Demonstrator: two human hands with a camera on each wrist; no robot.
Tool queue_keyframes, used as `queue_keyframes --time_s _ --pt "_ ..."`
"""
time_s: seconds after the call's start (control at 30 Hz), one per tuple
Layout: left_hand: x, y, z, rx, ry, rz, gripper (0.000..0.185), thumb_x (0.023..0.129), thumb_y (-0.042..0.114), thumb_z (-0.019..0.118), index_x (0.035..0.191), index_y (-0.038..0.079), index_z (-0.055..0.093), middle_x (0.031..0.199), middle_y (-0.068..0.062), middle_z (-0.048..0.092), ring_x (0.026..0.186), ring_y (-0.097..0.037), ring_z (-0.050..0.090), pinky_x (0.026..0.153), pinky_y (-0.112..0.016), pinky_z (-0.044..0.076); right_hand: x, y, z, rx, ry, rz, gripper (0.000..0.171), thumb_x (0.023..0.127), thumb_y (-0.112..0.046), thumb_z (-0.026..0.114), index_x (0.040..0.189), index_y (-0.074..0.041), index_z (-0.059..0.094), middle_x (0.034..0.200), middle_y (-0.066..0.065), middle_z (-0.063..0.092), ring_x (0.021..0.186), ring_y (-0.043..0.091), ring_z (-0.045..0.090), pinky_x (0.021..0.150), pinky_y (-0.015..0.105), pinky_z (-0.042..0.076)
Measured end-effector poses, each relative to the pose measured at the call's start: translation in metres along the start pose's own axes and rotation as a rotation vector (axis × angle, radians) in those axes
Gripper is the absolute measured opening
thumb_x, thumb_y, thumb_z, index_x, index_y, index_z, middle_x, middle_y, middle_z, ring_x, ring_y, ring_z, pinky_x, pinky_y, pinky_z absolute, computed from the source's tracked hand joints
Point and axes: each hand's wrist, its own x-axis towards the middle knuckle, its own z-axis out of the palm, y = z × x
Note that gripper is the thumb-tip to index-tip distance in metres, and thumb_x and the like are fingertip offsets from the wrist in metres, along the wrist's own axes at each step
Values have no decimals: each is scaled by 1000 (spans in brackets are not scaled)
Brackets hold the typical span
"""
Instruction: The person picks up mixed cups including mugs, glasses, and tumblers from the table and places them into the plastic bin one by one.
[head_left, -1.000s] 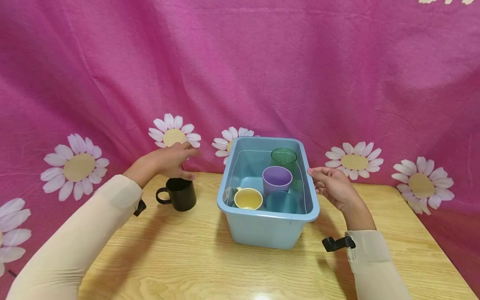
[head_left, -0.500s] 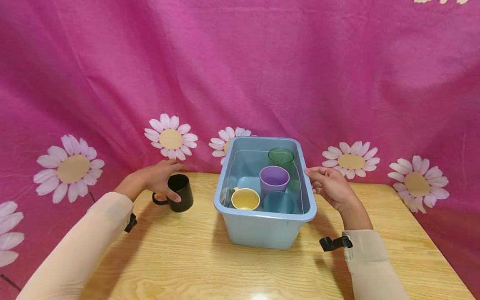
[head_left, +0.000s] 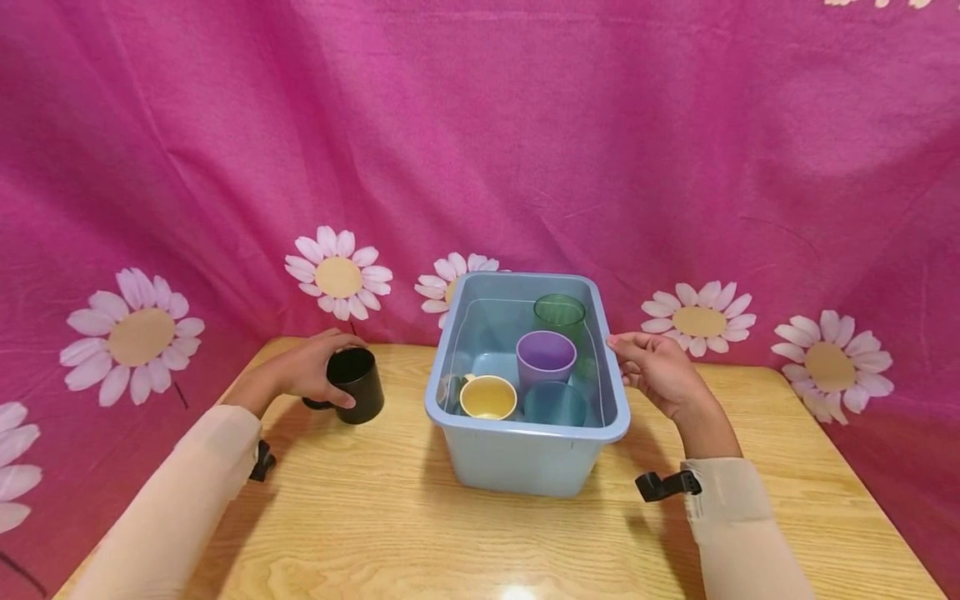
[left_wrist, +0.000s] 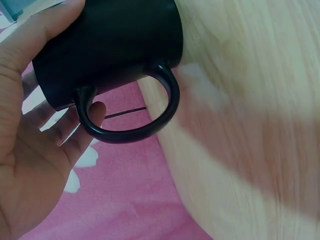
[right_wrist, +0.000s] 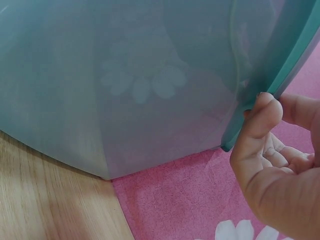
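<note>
A black mug [head_left: 362, 387] stands on the table left of a light blue plastic tub [head_left: 517, 458]. My left hand [head_left: 306, 372] grips the mug near its top, thumb on the near side and fingers round the far side. In the left wrist view the mug's handle [left_wrist: 135, 136] points towards my palm and wrist, free of the fingers. At the tub's right rim, my right hand [head_left: 663, 375] pinches the edge between thumb and forefinger. Inside the tub are a yellow cup [head_left: 488, 398], a purple cup [head_left: 546, 353], a teal cup [head_left: 555, 406] and a green glass [head_left: 559, 312].
The wooden table [head_left: 360, 517] ends on the right in a slanting edge. A pink cloth [head_left: 480, 133] with white daisies hangs right behind it. Something clear, hard to make out, lies by the yellow cup in the tub's near left corner.
My left hand has come down from above the black mug and closed round its upper part. The right hand keeps its pinch on the tub's rim. The view has shifted slightly.
</note>
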Motion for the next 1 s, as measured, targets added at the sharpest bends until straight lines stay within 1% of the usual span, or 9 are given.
queue_keyframes --time_s 0.07,0.27,0.43,0.5,0.6,0.77,1.0 --pt "1 0 1 1 8 -4 85 66 39 96 135 8 58 123 -9 58 110 -26 56 95 -49 49 0 0 0 4 -1 -2 12 101 -19 65 99 -9 73 82 -1 71 68 10 63 62 22 54" --pt "4 3 0 -38 6 -18 80 64 31 96 131 6 59 120 -10 60 108 -29 59 94 -49 51 0 1 0 0 -7 -11 13 102 -18 63 101 -8 72 81 0 71 67 10 63 62 22 54" --pt "5 3 -3 -62 -1 -34 79 65 30 96 130 6 60 121 -10 60 110 -32 58 93 -50 52 0 0 0 -18 -6 -18 14 103 -18 63 101 -8 71 82 -1 71 69 10 63 63 22 54" --pt "6 3 -5 -65 3 -26 78 64 31 96 129 6 60 120 -10 61 110 -32 59 93 -50 52 0 0 0 -23 -12 -24 14 103 -18 62 103 -7 71 82 -1 70 69 11 64 63 22 54" --pt "7 5 -9 -73 18 -2 76 62 30 98 125 5 62 116 -9 65 107 -30 60 93 -49 51 -1 -1 0 -27 -12 -25 14 103 -18 62 103 -7 71 83 0 71 70 12 64 64 23 55" --pt "13 10 -19 -47 43 36 77 60 30 99 124 4 63 111 -6 67 103 -25 61 94 -47 49 -1 -2 0 -34 -4 -21 15 103 -19 63 104 -6 71 83 0 70 70 11 64 64 22 55" --pt "17 18 -33 -18 34 13 81 59 26 99 127 2 62 112 -9 67 104 -27 61 95 -48 49 -1 -2 0 -49 3 -6 21 102 -20 64 109 -2 70 84 1 71 71 13 64 65 24 56"
